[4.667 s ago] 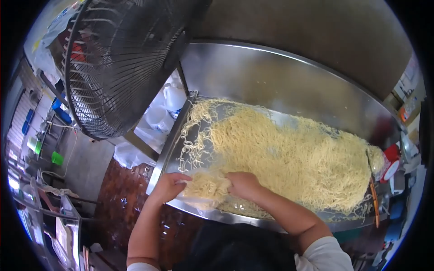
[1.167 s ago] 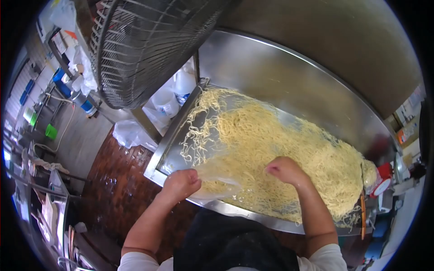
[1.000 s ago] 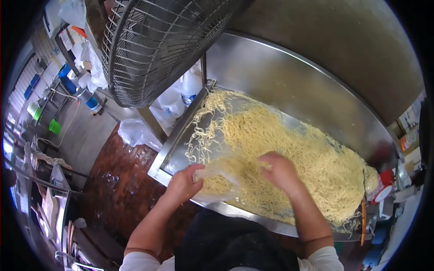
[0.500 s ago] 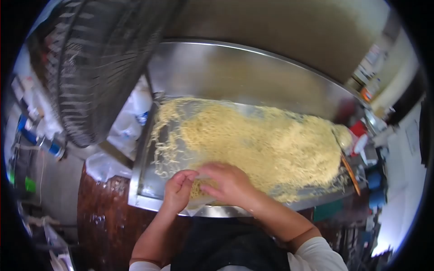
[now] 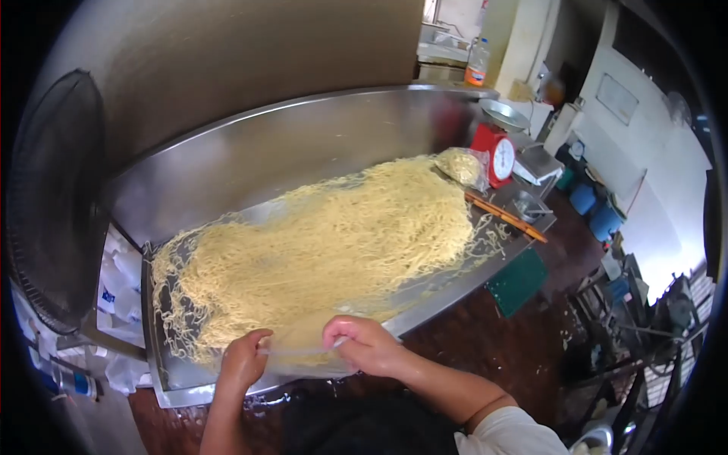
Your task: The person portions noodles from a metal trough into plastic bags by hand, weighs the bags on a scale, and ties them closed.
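Observation:
A clear plastic bag (image 5: 303, 362) is stretched between my two hands at the front edge of the metal tray table. My left hand (image 5: 244, 359) pinches the bag's left end, and my right hand (image 5: 364, 345) is closed on its right end. Whether anything lies inside the bag cannot be made out through the film. Just beyond my hands, a wide heap of pale yellow noodles (image 5: 326, 235) spreads over the metal tray table (image 5: 447, 297). Loose strands lie at its left and right ends.
A filled bag of noodles (image 5: 461, 165) rests beside a red dial scale (image 5: 494, 155) at the far right. A wooden stick (image 5: 506, 216) crosses the tray's right end. On the left stands a large fan (image 5: 57, 201). A green board (image 5: 517, 283) is below the right edge.
My view has swung to the right, bringing the scale and room into sight. My hands have moved apart, drawing the plastic bag out between them.

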{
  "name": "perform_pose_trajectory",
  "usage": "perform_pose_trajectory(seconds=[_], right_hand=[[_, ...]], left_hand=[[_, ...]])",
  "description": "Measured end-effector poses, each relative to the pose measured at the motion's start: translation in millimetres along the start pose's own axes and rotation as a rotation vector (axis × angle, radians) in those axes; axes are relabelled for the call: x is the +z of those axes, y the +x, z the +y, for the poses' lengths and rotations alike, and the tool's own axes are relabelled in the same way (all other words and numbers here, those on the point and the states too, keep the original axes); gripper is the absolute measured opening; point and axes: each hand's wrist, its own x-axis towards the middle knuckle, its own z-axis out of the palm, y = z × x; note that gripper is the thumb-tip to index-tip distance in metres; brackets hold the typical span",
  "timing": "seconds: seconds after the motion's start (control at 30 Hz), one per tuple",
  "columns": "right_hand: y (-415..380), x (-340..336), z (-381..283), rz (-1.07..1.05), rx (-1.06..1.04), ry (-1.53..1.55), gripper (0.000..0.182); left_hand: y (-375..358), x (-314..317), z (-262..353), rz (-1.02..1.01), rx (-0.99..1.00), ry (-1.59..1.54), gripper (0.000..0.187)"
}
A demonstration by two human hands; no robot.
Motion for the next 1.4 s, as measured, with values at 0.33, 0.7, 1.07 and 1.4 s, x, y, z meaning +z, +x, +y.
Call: perform_pose_trajectory(seconds=[0.33,0.7,1.07,1.4], right_hand=[[-147.1,-190.3,-20.4,0.416,-0.003,0.294,0.016],[-153.9,-352.8,-46.7,0.46,0.025,0.37,0.012],[-155.5,-588.6,-118.1,0.681,-0.099,0.047,0.015],[-36.2,-830.0,-240.9,0.669,-0.456,-0.364,0.024]], left_hand=[[46.0,91.4,211.2,-0.271,0.009,-0.843,0.027],[163.3,111.7,350.3,-0.502,0.237,-1.071,0.035],[299.2,140.3,594.7,-0.427,0.508,-1.066,0.02],[442.3,133.7,779.4,0.114,0.508,-1.11,0.024]])
